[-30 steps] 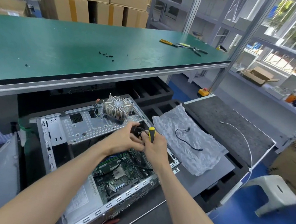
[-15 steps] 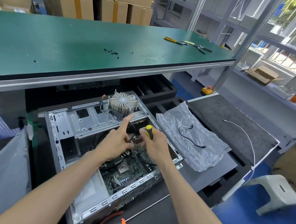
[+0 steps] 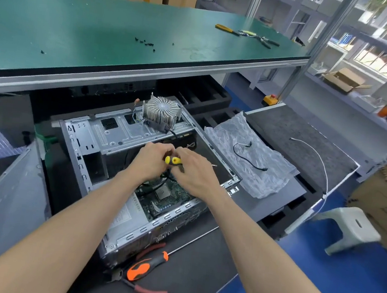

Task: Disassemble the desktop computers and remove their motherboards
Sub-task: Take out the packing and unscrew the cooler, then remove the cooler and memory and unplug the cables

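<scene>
Nearest the camera, an orange-and-black-handled screwdriver with a long steel shaft (image 3: pixel 149 264) and red-handled pliers (image 3: pixel 142 286) lie on the dark foam mat (image 3: pixel 197 278), just in front of the case. Neither is in use.

The open grey steel desktop computer case (image 3: pixel 107 137) lies on its side on the mat with its side panel off. The green motherboard (image 3: pixel 168 198) is inside, seated in the near part of the chassis, with its bare square processor (image 3: pixel 162 192) exposed. The finned round aluminium heatsink (image 3: pixel 161 114) is already off the board and rests on the case's far metal bracket, its wires trailing down. Judged from this, cooler removal is done; black cables still cross the board, and the board itself has yet to be released and lifted out.

Above the board, the left hand (image 3: pixel 151 160) and right hand (image 3: pixel 195 169) meet with curled fingers. Between them sits a yellow-and-black screwdriver handle (image 3: pixel 173 160); the right hand appears to grip it, while what the left hand pinches cannot be told.

Beyond, a black cable (image 3: pixel 249 154) lies on clear bubble wrap (image 3: pixel 246 161), and small black screws (image 3: pixel 146 43) are scattered on the green bench top (image 3: pixel 80 29).

Compared with half a second earlier, the left index finger, then extended toward the heatsink, is now curled in, and both hands have closed together around the handle.
</scene>
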Demonstrator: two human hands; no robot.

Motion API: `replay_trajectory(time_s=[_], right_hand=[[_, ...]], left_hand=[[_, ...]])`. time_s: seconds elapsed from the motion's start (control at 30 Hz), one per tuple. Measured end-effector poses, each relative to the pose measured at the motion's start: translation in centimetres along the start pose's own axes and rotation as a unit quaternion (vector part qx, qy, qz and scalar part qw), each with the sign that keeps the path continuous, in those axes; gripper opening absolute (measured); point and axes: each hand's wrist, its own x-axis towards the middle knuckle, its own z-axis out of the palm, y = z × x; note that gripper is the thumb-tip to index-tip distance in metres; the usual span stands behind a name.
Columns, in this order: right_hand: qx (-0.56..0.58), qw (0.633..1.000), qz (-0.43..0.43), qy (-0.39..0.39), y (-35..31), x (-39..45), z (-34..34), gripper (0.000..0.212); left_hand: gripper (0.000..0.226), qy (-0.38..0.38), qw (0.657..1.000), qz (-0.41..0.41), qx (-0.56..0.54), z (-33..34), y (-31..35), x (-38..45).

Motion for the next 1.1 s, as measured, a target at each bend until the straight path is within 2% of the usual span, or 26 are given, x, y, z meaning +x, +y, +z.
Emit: replay_trajectory(time_s=[0.13,0.27,0.37,0.43,0.53,0.67,0.73,0.8,0.93,1.1], right_hand=[[-0.053,0.997,-0.052,0.001,-0.7,-0.8,-0.3,0.024],[-0.052,0.995,-0.078,0.023,-1.0,-1.9,-0.6,0.009],[-0.064,0.992,-0.108,0.034,-1.3,-3.3,-1.0,0.008],[-0.084,0.985,-0.142,0.044,-1.4,-4.8,-1.1,0.012],[-0.104,0.972,-0.203,0.060,-1.4,-7.6,-1.0,0.017],[-0.116,0.959,-0.248,0.071,-0.7,-11.6,0.0,0.019],[-0.117,0.956,-0.264,0.051,-0.1,-13.6,0.8,0.024],[-0.128,0.952,-0.278,-0.001,0.5,-15.3,1.9,0.032],[-0.165,0.951,-0.245,-0.093,1.7,-17.0,3.5,0.043],[-0.181,0.949,-0.218,-0.137,2.3,-16.8,4.6,0.044]], left_hand=[[0.027,0.000,0.999,0.028,0.019,-0.4,0.2,-0.6],[0.029,-0.004,0.998,0.048,0.031,-0.8,0.2,-1.1],[0.039,-0.009,0.998,0.046,0.047,-0.7,0.0,-1.5],[0.033,-0.020,0.997,0.049,0.051,-0.6,0.0,-1.8],[0.003,-0.027,0.997,0.052,0.059,-0.3,-0.1,-2.0],[0.009,-0.036,0.996,0.044,0.066,-0.1,-0.1,-2.2],[0.010,-0.041,0.996,0.042,0.066,-0.1,-0.1,-2.3],[0.011,-0.045,0.996,0.040,0.065,-0.1,-0.1,-2.3],[0.013,-0.055,0.996,0.037,0.064,0.0,0.1,-2.3],[0.016,-0.052,0.996,0.043,0.060,0.0,0.0,-2.2]])
